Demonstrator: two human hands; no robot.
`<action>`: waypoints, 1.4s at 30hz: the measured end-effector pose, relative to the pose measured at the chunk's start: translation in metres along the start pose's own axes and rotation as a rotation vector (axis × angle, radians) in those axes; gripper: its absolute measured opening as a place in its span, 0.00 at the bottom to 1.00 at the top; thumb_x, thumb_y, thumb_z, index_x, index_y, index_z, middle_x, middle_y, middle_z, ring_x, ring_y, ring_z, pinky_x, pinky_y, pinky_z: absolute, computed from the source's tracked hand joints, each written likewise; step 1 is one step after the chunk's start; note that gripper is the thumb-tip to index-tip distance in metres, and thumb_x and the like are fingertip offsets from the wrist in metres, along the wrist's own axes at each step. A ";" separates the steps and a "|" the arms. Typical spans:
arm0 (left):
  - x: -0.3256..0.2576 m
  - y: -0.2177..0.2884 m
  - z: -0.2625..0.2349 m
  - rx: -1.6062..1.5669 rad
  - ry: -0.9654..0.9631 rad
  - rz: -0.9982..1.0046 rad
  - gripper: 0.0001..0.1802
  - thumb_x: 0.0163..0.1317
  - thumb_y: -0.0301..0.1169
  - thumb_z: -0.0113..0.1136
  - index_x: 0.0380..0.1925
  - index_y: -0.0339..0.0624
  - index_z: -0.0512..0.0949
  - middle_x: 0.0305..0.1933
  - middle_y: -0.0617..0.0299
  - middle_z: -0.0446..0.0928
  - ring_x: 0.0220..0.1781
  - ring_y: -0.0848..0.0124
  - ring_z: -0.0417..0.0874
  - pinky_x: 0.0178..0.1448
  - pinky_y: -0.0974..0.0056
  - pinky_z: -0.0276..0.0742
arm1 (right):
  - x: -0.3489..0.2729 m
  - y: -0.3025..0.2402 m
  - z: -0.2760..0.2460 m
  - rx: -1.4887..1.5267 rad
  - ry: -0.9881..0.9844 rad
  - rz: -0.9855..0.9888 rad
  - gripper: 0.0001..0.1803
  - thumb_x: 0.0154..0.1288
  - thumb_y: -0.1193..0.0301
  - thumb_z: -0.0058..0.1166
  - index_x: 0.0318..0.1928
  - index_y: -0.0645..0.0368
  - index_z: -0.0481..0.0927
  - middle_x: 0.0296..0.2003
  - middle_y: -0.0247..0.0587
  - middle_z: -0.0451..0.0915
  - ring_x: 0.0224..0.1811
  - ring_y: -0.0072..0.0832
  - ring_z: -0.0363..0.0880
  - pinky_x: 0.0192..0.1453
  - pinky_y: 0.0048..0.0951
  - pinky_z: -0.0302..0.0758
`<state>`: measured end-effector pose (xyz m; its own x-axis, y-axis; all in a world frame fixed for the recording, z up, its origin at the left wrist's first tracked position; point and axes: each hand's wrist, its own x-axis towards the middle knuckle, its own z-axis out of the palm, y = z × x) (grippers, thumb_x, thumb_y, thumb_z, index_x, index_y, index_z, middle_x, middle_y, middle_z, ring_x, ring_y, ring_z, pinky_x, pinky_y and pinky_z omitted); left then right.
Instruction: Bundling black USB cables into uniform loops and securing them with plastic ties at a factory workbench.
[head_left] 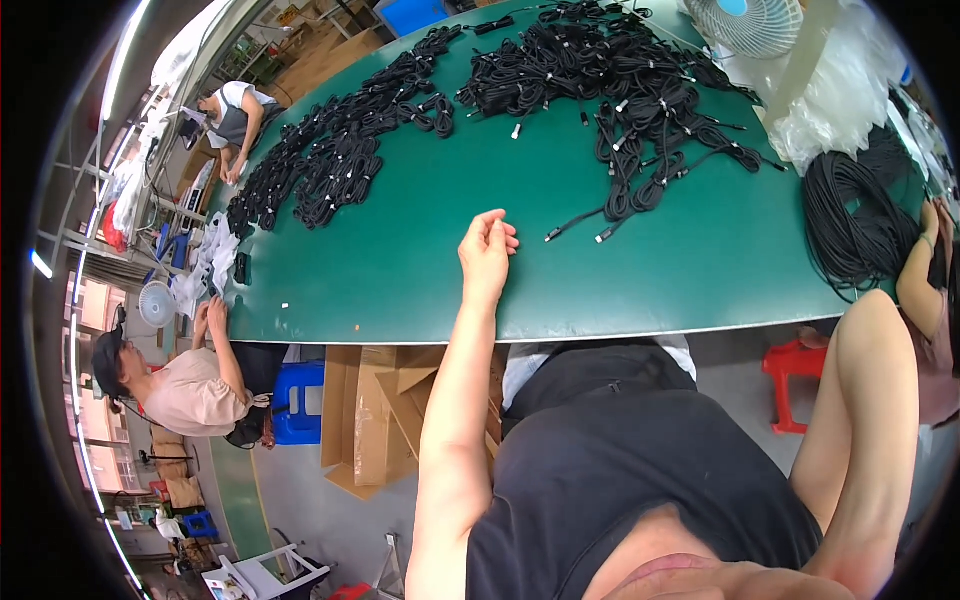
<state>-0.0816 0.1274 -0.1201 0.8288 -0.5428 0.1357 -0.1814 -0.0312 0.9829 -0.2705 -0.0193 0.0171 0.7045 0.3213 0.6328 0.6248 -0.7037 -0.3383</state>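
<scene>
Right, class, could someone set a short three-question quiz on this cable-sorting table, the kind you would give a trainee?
1. True or false: the left hand rests on the green table with its fingers curled in.
2. What lies nearest the right hand? A) a white fan B) a large coil of black cable C) a blue stool
3. Fill in: the bundled black cables lie in heaps on the ____ side of the table from the person, near or far.

Key: 1 true; 2 B; 3 far.
</scene>
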 end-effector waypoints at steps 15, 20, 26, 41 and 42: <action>0.001 0.002 0.002 -0.006 -0.003 -0.005 0.11 0.66 0.26 0.44 0.42 0.32 0.72 0.30 0.61 0.75 0.27 0.78 0.73 0.30 0.74 0.71 | -0.026 -0.023 -0.052 -0.292 -0.452 0.111 0.07 0.58 0.68 0.47 0.32 0.58 0.72 0.25 0.39 0.71 0.25 0.32 0.76 0.24 0.30 0.72; 0.007 0.002 0.010 -0.049 0.008 -0.012 0.11 0.66 0.26 0.43 0.42 0.32 0.72 0.30 0.61 0.74 0.26 0.78 0.73 0.30 0.74 0.71 | -0.050 -0.011 -0.041 -0.362 -0.347 0.110 0.06 0.57 0.69 0.46 0.30 0.58 0.71 0.26 0.39 0.73 0.26 0.37 0.77 0.26 0.33 0.73; -0.008 -0.011 -0.012 -0.025 0.080 -0.029 0.10 0.66 0.26 0.45 0.42 0.33 0.72 0.30 0.61 0.74 0.26 0.78 0.73 0.30 0.74 0.71 | -0.065 -0.036 -0.096 -0.633 0.128 0.063 0.11 0.48 0.73 0.53 0.35 0.61 0.73 0.33 0.41 0.74 0.36 0.37 0.73 0.45 0.38 0.69; -0.003 0.005 0.009 0.053 0.090 -0.070 0.10 0.65 0.26 0.46 0.42 0.32 0.72 0.31 0.60 0.75 0.28 0.78 0.74 0.32 0.74 0.71 | -0.034 0.184 -0.009 -0.562 -0.632 -0.068 0.09 0.50 0.65 0.53 0.32 0.50 0.81 0.32 0.31 0.73 0.45 0.28 0.67 0.47 0.33 0.62; -0.003 0.006 0.008 0.078 0.086 -0.082 0.10 0.65 0.27 0.47 0.42 0.33 0.72 0.30 0.60 0.75 0.27 0.78 0.73 0.32 0.75 0.71 | -0.034 0.189 -0.007 -0.489 -0.613 -0.068 0.09 0.49 0.66 0.54 0.32 0.52 0.80 0.32 0.33 0.73 0.43 0.30 0.68 0.48 0.35 0.62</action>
<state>-0.0895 0.1221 -0.1154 0.8842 -0.4622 0.0683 -0.1485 -0.1393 0.9791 -0.1783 -0.1677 -0.0633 0.8189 0.5659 0.0956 0.5546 -0.8231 0.1219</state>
